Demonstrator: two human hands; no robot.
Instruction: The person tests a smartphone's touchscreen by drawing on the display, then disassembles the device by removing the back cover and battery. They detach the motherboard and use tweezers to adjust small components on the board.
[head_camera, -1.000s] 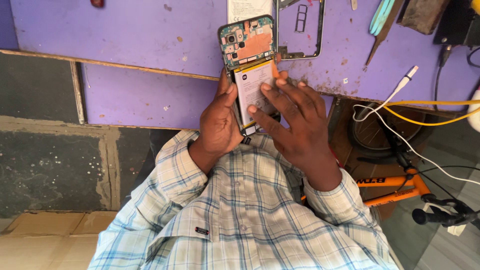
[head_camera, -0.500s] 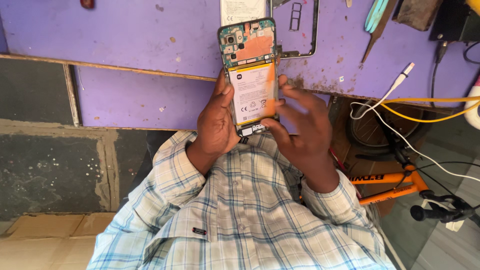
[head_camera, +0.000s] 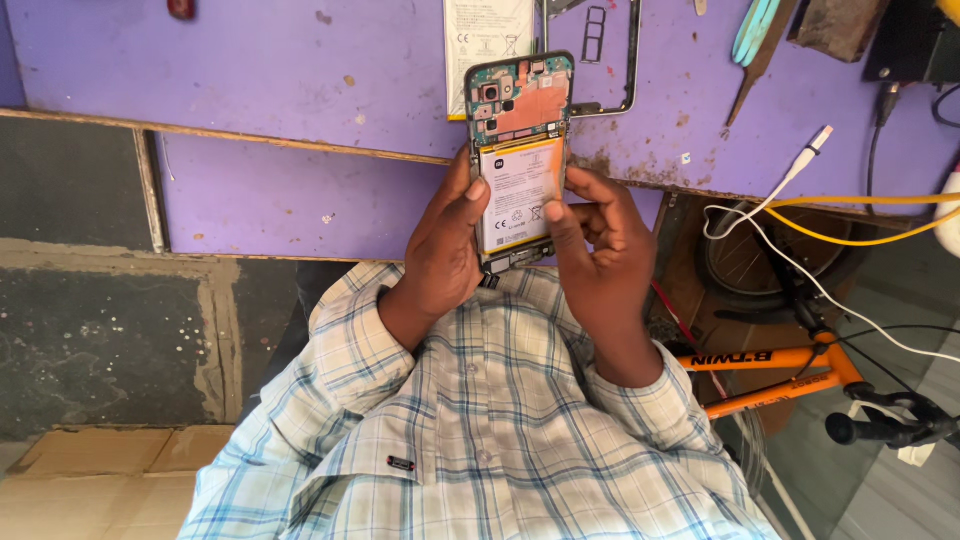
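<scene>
Above the purple desk (head_camera: 300, 80), left hand (head_camera: 445, 250) and right hand (head_camera: 600, 250), fingers curled, grasp an opened smartphone with white battery (head_camera: 518, 160).

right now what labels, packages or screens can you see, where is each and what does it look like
Battery label: white rectangle with yellow edging and small dark print, inside the opened back-off phone held between left hand and right hand.
Loose white rectangular battery: on the purple worktop, just behind the phone, dark print and symbols.
No lit screen in view.
</scene>
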